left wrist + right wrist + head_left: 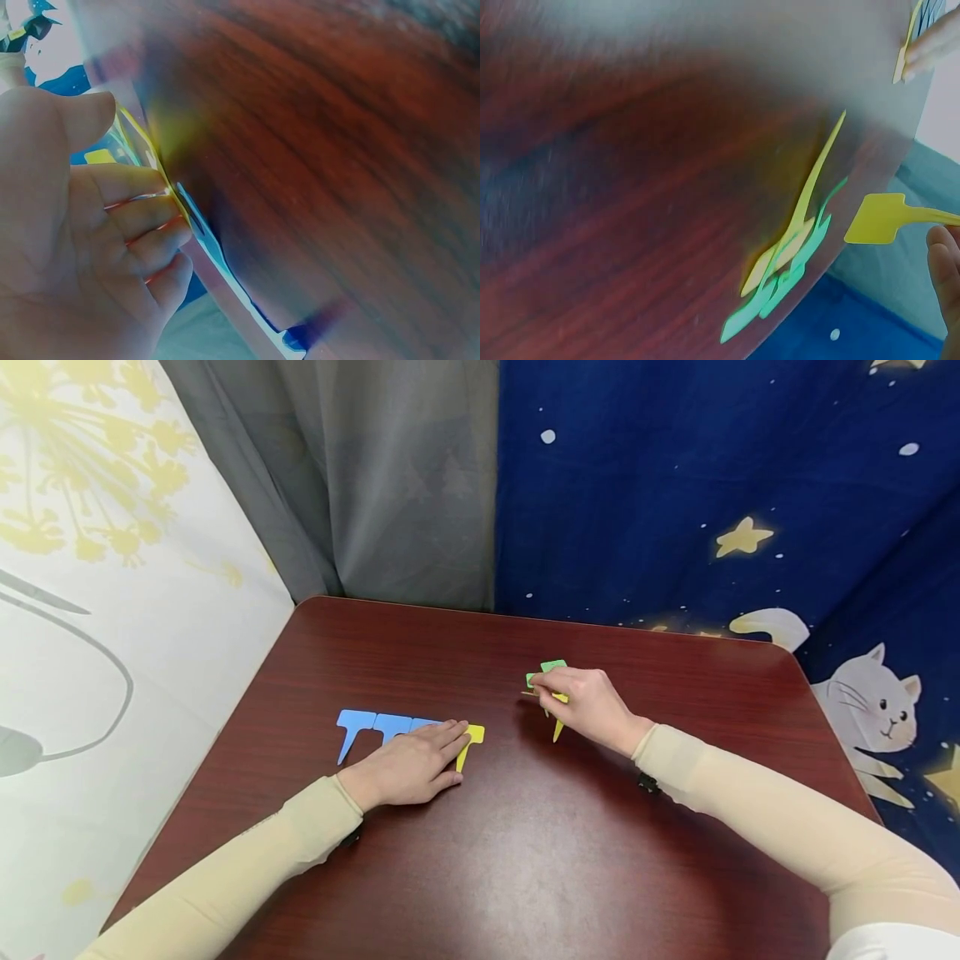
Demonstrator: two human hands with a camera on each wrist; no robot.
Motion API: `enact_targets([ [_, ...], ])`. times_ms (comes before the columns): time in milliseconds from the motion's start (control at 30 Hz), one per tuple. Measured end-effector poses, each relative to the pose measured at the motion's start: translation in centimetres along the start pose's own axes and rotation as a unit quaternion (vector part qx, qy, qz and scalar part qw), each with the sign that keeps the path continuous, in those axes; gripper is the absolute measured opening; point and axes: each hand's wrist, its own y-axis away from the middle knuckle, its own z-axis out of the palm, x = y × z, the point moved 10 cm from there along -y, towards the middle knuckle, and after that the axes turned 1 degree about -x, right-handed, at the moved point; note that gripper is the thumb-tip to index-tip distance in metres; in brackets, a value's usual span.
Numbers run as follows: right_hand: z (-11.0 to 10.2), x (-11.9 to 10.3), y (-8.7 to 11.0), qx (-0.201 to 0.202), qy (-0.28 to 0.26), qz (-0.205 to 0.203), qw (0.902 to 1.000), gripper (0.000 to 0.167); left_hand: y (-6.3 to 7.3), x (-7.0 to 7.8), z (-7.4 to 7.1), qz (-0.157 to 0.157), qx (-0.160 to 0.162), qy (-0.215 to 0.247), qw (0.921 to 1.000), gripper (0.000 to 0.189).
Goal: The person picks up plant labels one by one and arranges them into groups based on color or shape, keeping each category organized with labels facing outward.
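Pinching a yellow tag by its stem between thumb and fingers of the right hand, well right of the row of blue tags. Resting the left hand, fingers nearly straight, across that row and onto the yellow end tag at its right. Showing green tags and a loose yellow tag likewise right of the row, on a dark red table.

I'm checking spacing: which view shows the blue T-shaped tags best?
The head view: it looks down on the blue T-shaped tags, side by side, though the left hand partly covers them. Left wrist shows them nearly edge-on; right wrist, only slivers at top right.
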Motion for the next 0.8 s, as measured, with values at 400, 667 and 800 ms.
enact_targets([
  [400,2.9,-3.5,0.9,-0.047,-0.034,-0.032,0.9978,0.016,-0.2,-0.1,-0.1,-0.002,-0.008,0.001,1.0,0.065],
  [667,4.4,-6.1,1.8,-0.074,-0.044,-0.087,0.9925,0.016,-0.2,0.0,-0.1,-0.004,-0.009,0.001,1.0,0.065],
  [800,5.1,-7.3,2.4,-0.087,-0.029,-0.129,0.9874,0.017,-0.3,-0.1,0.0,-0.008,-0.013,0.004,0.9999,0.066],
])
